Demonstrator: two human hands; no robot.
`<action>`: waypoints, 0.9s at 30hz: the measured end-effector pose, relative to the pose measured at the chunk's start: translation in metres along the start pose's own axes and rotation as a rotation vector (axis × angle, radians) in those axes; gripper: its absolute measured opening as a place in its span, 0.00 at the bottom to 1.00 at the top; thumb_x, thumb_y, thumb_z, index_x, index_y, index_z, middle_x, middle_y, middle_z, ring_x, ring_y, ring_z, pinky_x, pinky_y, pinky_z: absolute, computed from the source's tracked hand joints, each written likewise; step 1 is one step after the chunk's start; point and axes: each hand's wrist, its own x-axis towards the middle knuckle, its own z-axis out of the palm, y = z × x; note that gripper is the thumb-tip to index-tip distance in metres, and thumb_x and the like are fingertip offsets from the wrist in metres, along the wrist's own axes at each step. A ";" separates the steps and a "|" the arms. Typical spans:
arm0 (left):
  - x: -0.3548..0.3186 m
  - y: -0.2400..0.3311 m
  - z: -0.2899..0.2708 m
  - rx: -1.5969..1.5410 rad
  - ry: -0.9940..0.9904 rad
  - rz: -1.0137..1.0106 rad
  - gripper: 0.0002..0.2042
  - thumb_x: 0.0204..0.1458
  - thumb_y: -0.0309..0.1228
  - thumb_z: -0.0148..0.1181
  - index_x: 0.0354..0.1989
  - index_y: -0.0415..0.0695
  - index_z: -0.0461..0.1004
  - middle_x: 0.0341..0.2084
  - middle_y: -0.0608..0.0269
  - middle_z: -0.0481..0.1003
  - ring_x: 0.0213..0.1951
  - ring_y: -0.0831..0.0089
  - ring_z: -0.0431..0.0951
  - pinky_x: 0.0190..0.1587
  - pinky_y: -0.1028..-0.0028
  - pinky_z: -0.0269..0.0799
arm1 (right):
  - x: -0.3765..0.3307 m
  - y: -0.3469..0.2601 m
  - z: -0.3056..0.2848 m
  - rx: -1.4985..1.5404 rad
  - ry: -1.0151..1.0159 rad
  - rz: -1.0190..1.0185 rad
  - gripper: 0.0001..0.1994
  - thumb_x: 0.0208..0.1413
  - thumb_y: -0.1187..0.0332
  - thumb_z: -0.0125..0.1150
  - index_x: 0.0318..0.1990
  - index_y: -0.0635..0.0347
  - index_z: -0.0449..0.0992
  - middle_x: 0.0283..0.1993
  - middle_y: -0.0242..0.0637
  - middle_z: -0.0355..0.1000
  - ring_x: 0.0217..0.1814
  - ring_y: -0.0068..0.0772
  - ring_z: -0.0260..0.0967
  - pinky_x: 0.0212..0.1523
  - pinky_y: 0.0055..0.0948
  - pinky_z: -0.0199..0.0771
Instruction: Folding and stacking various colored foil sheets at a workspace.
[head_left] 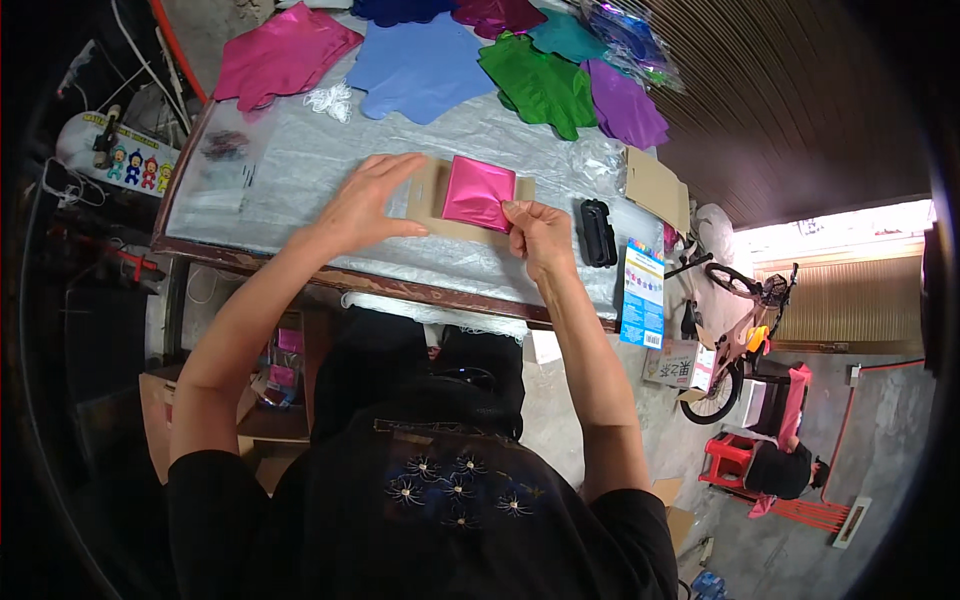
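A folded shiny magenta foil piece lies on a flat brown cardboard sheet on the plastic-covered table. My left hand rests on the cardboard's left side, fingers spread, thumb stretched toward the foil. My right hand pinches the foil's lower right corner between thumb and fingers.
Flat foil shapes lie at the table's far side: pink, blue, green, purple. A black stapler-like tool and a cardboard piece sit to the right. A printed card hangs over the front edge. A bicycle stands on the floor.
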 end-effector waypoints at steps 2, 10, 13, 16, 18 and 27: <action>0.005 -0.002 0.004 0.034 -0.056 -0.056 0.38 0.46 0.39 0.73 0.66 0.40 0.65 0.66 0.51 0.65 0.65 0.53 0.64 0.66 0.61 0.62 | 0.003 0.002 0.005 -0.097 0.012 -0.003 0.08 0.59 0.70 0.68 0.34 0.68 0.81 0.18 0.29 0.69 0.13 0.19 0.57 0.14 0.23 0.53; 0.017 -0.013 0.019 0.031 0.040 -0.081 0.28 0.51 0.36 0.69 0.59 0.38 0.70 0.58 0.48 0.69 0.60 0.52 0.67 0.62 0.60 0.65 | 0.013 0.023 0.014 -0.532 0.142 -0.307 0.09 0.53 0.70 0.69 0.31 0.71 0.82 0.22 0.40 0.77 0.20 0.27 0.71 0.24 0.29 0.69; 0.027 -0.025 0.025 0.051 0.069 -0.129 0.24 0.53 0.34 0.67 0.56 0.37 0.72 0.53 0.47 0.70 0.57 0.52 0.69 0.60 0.61 0.67 | 0.017 0.026 0.016 -0.578 0.172 -0.328 0.09 0.51 0.70 0.70 0.30 0.71 0.82 0.24 0.44 0.78 0.23 0.31 0.74 0.28 0.31 0.73; 0.039 -0.028 0.028 0.097 0.063 -0.183 0.19 0.54 0.33 0.65 0.52 0.36 0.74 0.48 0.47 0.72 0.53 0.52 0.72 0.57 0.61 0.69 | 0.017 0.026 0.019 -0.599 0.182 -0.330 0.09 0.50 0.70 0.71 0.30 0.70 0.82 0.25 0.47 0.79 0.25 0.34 0.77 0.31 0.33 0.75; 0.045 -0.028 0.031 0.017 0.130 -0.211 0.18 0.53 0.32 0.66 0.49 0.35 0.76 0.45 0.48 0.73 0.50 0.52 0.75 0.54 0.61 0.72 | 0.016 0.026 0.020 -0.598 0.174 -0.313 0.09 0.50 0.70 0.71 0.30 0.70 0.82 0.25 0.48 0.79 0.25 0.35 0.78 0.31 0.34 0.75; 0.046 -0.010 0.051 -0.096 0.144 -0.095 0.15 0.49 0.29 0.71 0.45 0.39 0.80 0.40 0.54 0.75 0.42 0.59 0.78 0.45 0.65 0.76 | 0.017 0.028 0.017 -0.594 0.172 -0.289 0.10 0.49 0.70 0.71 0.29 0.71 0.81 0.25 0.48 0.78 0.25 0.35 0.78 0.31 0.34 0.75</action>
